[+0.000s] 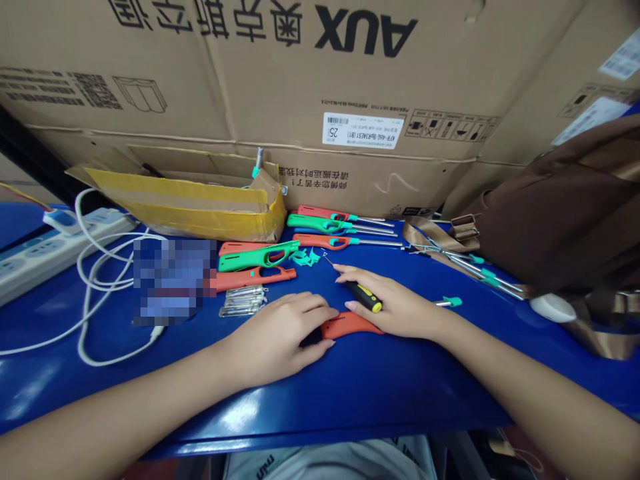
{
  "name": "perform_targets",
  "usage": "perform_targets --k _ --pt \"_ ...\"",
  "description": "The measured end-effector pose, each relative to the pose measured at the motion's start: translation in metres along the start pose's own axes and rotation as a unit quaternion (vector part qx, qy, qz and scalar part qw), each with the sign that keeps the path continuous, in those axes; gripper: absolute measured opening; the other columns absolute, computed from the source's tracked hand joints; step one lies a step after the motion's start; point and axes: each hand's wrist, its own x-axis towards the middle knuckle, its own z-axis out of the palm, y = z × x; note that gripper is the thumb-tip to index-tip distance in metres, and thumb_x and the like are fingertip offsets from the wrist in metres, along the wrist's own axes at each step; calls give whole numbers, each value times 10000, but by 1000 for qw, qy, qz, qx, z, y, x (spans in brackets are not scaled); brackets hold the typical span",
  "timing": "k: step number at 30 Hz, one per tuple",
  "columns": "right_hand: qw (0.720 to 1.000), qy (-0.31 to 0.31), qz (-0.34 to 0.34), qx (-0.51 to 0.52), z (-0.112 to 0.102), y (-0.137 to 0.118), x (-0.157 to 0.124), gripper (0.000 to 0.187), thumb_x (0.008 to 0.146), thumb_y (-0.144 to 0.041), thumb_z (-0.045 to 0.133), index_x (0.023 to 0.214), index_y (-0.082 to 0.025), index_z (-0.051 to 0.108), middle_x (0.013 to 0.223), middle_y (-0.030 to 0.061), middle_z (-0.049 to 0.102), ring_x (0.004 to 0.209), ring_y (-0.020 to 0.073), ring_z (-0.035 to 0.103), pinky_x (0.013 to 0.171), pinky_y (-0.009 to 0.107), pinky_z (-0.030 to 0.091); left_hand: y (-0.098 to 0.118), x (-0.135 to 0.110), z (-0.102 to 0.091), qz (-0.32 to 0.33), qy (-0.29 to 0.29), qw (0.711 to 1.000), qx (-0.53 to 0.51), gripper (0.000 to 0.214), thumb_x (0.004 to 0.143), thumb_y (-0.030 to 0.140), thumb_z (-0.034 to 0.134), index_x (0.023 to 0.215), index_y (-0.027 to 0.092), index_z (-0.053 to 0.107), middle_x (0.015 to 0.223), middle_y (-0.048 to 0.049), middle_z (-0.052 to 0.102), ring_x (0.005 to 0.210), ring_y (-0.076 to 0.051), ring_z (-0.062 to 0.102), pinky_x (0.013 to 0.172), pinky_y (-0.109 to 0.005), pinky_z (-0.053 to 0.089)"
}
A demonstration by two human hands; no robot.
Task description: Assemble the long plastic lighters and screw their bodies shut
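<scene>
An orange lighter shell point(350, 325) lies flat on the blue table point(350, 387) between my hands. My left hand point(280, 333) rests on its left end, fingers curled over it. My right hand point(395, 303) lies over its right end and holds a black and yellow screwdriver point(367, 297) whose thin tip points up and left towards small teal plastic bits point(307, 257). Beyond them lie orange and green lighter shells point(257, 257) and a stack of clear tubes point(243, 301).
Finished stick lighters point(340, 230) lie in a row at the back, more metal-tipped rods point(480, 270) at the right. A yellow-taped carton point(200, 203), a power strip point(45, 247) with white cable, a brown bag point(565, 220) and big cardboard boxes point(320, 80) ring the table.
</scene>
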Motion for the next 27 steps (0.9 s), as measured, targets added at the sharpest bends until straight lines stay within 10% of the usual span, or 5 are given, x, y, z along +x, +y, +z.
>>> perform_targets --k 19,27 --pt "989 132 -63 19 -5 -5 -5 302 984 -274 638 1284 -239 645 1378 131 678 1314 256 627 1115 464 512 -2 0 -1 -1 -2 1000 -5 349 968 276 668 1295 154 664 1147 -92 719 1063 -265 677 934 -412 560" --pt "916 238 -1 322 -12 -20 -10 212 1020 -383 595 1003 -214 720 1041 63 769 665 154 718 691 334 598 -3 5 1 -121 80 979 -141 398 885 409 779 1190 159 721 1004 -52 736 812 -167 690 746 -302 573"
